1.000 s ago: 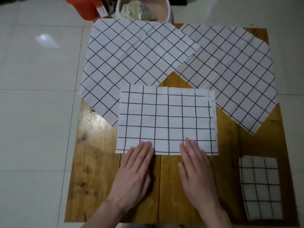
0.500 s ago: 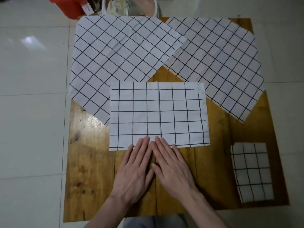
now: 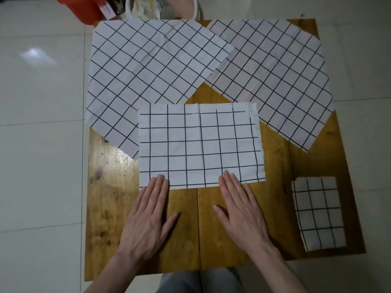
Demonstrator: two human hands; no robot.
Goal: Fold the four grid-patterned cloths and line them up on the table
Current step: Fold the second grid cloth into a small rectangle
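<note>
Wooden and glossy, the square table (image 3: 110,187) fills our view, set on pale floor tiles (image 3: 42,144), and we have all four grid cloths on it. At the far left one unfolded cloth (image 3: 148,70) lies flat and turned on the diagonal, its left side hanging past the table edge; at the far right a second unfolded cloth (image 3: 275,70) lies the same way, its near-left corner tucked under the first. In front of us, square to the table edge, sits the half-folded cloth (image 3: 201,144), and this is the one we judge to be in hand: one fold made, the crease along the near edge being pressed. Near the right corner the finished cloth (image 3: 317,212) waits as a small rectangle, well apart from the rest. Our left hand (image 3: 146,220) is flat and spread, gripping nothing, fingertips just on the near-left edge; our right hand (image 3: 241,212) is likewise flat and empty, fingertips on the near-right part. Next, we reckon, we need a pinch on one short side and a carry across to the other, corners matched, or the rectangle goes crooked. Beyond the far edge sit a white basin (image 3: 196,9) and an orange container (image 3: 84,9).
</note>
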